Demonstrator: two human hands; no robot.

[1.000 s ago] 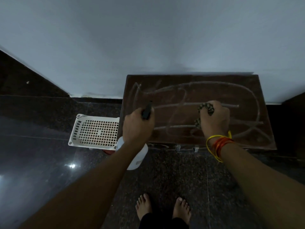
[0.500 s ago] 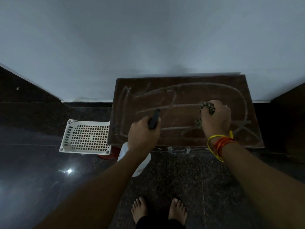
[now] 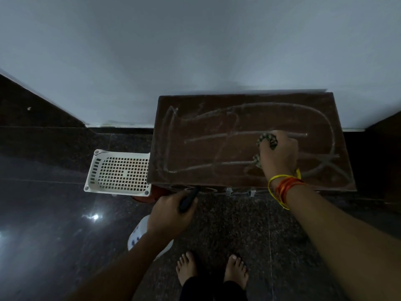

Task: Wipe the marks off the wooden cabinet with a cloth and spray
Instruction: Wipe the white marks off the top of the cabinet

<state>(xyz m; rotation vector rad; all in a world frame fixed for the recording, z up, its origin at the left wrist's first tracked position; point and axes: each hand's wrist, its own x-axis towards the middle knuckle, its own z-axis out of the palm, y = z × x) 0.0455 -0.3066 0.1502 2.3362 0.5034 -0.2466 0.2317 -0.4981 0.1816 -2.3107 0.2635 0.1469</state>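
Since a second earlier, the left hand (image 3: 171, 213) had drawn back off the wooden cabinet (image 3: 249, 118) toward the near side and lowered over the floor (image 3: 238, 224), its fingers wrapped around the dark head of the white spray bottle (image 3: 141, 235), which hung below the wrist. Over that second the right hand (image 3: 278, 153) had kept its place on the right part of the cabinet top, gripping the bunched patterned cloth (image 3: 267, 141) against the wood. Pale chalky marks (image 3: 206, 137) looped across nearly the whole top, so the wiping looked barely begun. With the bottle pulled clear, spraying seemed finished for now, and rubbing with the cloth was probably the step at hand. Just left of the cabinet stood a white perforated basket (image 3: 119, 172)
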